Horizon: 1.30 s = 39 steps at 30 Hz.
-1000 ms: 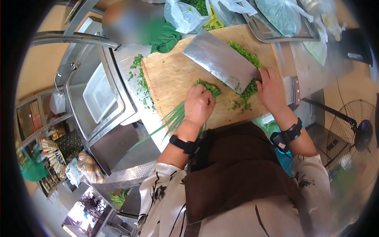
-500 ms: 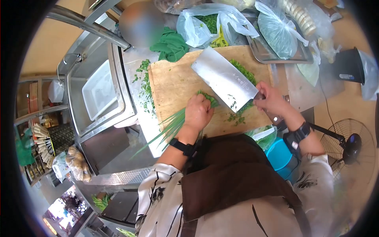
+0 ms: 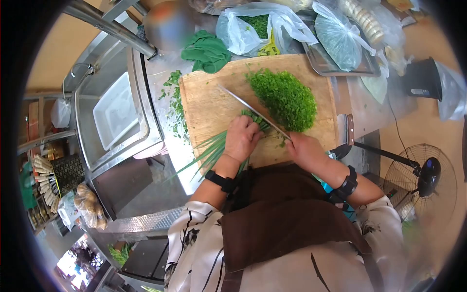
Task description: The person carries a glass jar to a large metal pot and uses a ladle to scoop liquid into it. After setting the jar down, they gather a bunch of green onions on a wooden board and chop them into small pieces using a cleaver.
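Observation:
My left hand [image 3: 242,138] is closed round a bunch of green onions [image 3: 212,150], pressing it on the wooden cutting board [image 3: 204,100]. The long green leaves trail off the board's near left edge, and the cut ends show just beyond my fingers. In my right hand [image 3: 307,150] is a cleaver [image 3: 254,110], its handle hidden in my grip. The blade stands on edge, seen almost from above, at the cut ends of the bunch. A heap of chopped green onion [image 3: 287,100] lies on the board right beyond the blade.
Green scraps [image 3: 175,100] litter the counter left of the board. Behind it are a green cloth [image 3: 206,51], a plastic bag of chopped greens [image 3: 238,36] and a metal tray [image 3: 340,68] bearing a tied bag [image 3: 340,41]. A sink [image 3: 87,104] is at left, a fan [image 3: 428,176] at right.
The cleaver has turned from lying flat over the heap to standing on edge by the bunch. My right hand has moved left and nearer, uncovering the heap. My left hand keeps its hold.

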Each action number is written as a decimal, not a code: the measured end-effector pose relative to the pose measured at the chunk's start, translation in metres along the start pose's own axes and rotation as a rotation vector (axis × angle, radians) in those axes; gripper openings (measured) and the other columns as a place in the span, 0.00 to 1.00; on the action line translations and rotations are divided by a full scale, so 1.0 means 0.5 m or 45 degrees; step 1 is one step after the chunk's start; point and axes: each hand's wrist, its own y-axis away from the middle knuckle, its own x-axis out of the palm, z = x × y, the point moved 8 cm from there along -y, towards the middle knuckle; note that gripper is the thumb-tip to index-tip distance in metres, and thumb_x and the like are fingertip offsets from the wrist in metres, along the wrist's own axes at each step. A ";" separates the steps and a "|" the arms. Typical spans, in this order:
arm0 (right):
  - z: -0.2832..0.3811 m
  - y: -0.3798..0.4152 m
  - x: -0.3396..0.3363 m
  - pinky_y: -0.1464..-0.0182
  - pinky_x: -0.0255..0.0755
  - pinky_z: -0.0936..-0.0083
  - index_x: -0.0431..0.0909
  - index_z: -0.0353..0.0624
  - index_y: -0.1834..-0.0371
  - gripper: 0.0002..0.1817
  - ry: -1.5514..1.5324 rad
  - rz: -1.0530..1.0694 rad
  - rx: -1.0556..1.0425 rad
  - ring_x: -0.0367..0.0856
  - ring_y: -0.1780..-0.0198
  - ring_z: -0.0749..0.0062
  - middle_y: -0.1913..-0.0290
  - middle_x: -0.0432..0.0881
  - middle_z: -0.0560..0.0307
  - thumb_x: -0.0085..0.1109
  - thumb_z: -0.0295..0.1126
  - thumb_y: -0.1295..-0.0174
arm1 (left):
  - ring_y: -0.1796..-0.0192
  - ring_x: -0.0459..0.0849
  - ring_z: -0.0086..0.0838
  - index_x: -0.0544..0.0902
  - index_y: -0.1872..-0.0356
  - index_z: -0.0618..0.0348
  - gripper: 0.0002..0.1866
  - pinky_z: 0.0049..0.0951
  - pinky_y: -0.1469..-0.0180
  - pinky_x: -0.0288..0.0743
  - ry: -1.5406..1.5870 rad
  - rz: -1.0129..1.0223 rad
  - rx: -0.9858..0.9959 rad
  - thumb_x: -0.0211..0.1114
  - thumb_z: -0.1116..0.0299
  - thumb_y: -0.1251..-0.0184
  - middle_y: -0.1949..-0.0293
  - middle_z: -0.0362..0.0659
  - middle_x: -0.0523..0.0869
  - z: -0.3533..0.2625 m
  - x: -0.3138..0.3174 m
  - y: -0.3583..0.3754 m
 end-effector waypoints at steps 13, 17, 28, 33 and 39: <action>0.055 0.077 -0.098 0.64 0.75 0.57 0.77 0.38 0.53 0.12 0.192 0.017 -0.050 0.80 0.66 0.47 0.66 0.79 0.46 0.52 0.30 0.36 | 0.59 0.76 0.44 0.79 0.80 0.54 0.07 0.42 0.59 0.70 0.059 -0.024 -0.036 0.71 0.71 0.54 0.64 0.45 0.78 0.032 0.037 -0.001; 0.076 0.072 -0.110 0.65 0.75 0.54 0.74 0.34 0.57 0.10 0.202 0.031 -0.065 0.80 0.68 0.46 0.68 0.79 0.42 0.51 0.28 0.38 | 0.52 0.79 0.50 0.84 0.60 0.59 0.15 0.43 0.50 0.75 0.021 0.032 -0.076 0.68 0.74 0.53 0.57 0.52 0.82 0.031 0.032 0.001; 0.018 -0.026 -0.019 0.67 0.74 0.52 0.74 0.37 0.63 0.08 0.132 0.003 -0.063 0.81 0.69 0.44 0.74 0.80 0.41 0.50 0.30 0.38 | 0.60 0.76 0.43 0.79 0.76 0.55 0.07 0.42 0.58 0.70 0.037 0.034 -0.100 0.70 0.71 0.54 0.66 0.45 0.77 0.032 0.035 0.013; 0.056 0.029 -0.087 0.65 0.74 0.51 0.74 0.37 0.62 0.09 0.245 0.147 0.114 0.80 0.68 0.41 0.71 0.80 0.39 0.52 0.32 0.36 | 0.58 0.76 0.43 0.79 0.76 0.55 0.07 0.42 0.56 0.70 0.034 -0.030 -0.082 0.70 0.71 0.54 0.64 0.45 0.77 0.035 0.031 0.013; 0.054 0.056 -0.081 0.65 0.74 0.51 0.74 0.37 0.64 0.08 0.285 0.308 0.201 0.80 0.68 0.41 0.72 0.80 0.39 0.51 0.31 0.37 | 0.55 0.78 0.44 0.82 0.72 0.56 0.07 0.42 0.54 0.72 0.022 -0.094 -0.052 0.70 0.71 0.54 0.62 0.46 0.80 0.025 0.020 0.004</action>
